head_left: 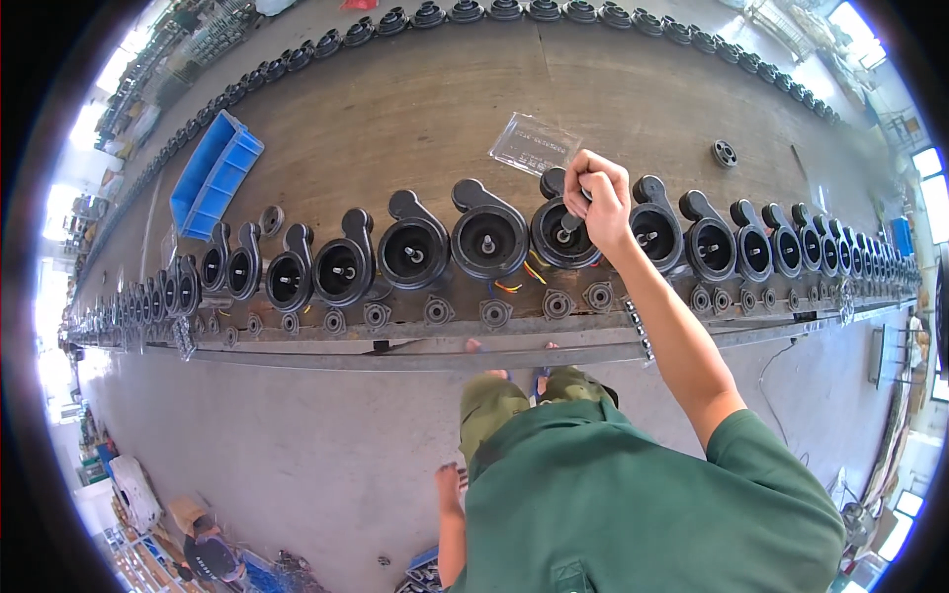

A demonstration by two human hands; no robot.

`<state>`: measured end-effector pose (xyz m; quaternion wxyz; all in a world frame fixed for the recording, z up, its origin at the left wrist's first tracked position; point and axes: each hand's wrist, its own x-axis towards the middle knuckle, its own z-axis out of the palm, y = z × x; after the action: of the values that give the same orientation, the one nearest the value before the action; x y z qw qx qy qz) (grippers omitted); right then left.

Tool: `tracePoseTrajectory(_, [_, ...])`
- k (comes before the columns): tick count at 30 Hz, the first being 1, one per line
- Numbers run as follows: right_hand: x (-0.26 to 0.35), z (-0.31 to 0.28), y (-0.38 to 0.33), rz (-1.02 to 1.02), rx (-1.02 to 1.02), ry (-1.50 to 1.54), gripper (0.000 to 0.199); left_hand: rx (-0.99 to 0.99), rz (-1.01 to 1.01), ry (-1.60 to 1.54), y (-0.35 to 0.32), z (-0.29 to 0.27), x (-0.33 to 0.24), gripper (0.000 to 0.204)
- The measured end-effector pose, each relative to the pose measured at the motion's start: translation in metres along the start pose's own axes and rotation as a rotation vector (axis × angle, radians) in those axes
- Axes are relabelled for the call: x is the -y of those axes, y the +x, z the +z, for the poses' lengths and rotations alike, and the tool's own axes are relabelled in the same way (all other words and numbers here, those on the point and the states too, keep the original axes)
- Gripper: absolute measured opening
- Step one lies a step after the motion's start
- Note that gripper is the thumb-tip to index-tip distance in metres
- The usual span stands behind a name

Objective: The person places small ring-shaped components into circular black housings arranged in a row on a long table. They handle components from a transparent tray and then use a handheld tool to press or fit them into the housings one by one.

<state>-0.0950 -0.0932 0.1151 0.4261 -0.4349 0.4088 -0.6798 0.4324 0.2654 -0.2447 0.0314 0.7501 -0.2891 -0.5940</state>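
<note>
My right hand (599,198) is closed around a small dark grey tool (572,220), most of it hidden by the fingers. Its lower end reaches into the mouth of a round black blower housing (550,247), at the shaft in the middle. Coloured wires (534,272) stick out below this housing. On either side stand similar blower housings (489,242), each showing a metal shaft in its open round face. Down by my side, away from the bench, hangs my left hand (452,481) with its fingers loosely bent and apart, and I see nothing in it.
Small round metal flanges (495,313) line the front of the bench (395,128). Behind the housings lie a clear plastic sheet (534,143), a blue bin (215,178) and a loose black ring part (725,153). More housings (428,15) run along the far edge. Another person (210,555) is at lower left.
</note>
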Motion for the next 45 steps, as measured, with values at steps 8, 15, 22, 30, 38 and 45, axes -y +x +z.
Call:
tracePoseTrajectory(8, [-0.051,-0.016,-0.021,0.073,-0.071,-0.048,0.016,0.107,0.077,0.549,0.045,-0.027,0.058,0.020])
tracePoseTrajectory(15, [-0.068,-0.022,-0.021,-0.033,-0.106,-0.275,0.017,0.005,0.059,-0.130,0.052,-0.024,-0.163,0.027])
tracePoseTrajectory(22, [-0.046,-0.009,-0.017,0.025,-0.186,-0.116,0.015,0.111,0.210,-0.099,0.100,-0.011,-0.249,0.023])
tracePoseTrajectory(30, [0.043,-0.093,-0.041,-0.241,-0.375,-0.017,0.018,0.097,-0.091,0.178,0.089,-0.011,-0.180,0.025])
tracePoseTrajectory(38, [-0.002,-0.139,-0.054,-0.045,-0.316,-0.119,0.017,-0.010,-0.077,0.035,0.057,0.001,-0.171,0.024])
tracePoseTrajectory(45, [-0.015,-0.161,-0.059,-0.095,-0.018,-0.185,0.015,-0.052,0.106,-0.157,-0.040,0.084,-0.171,0.036])
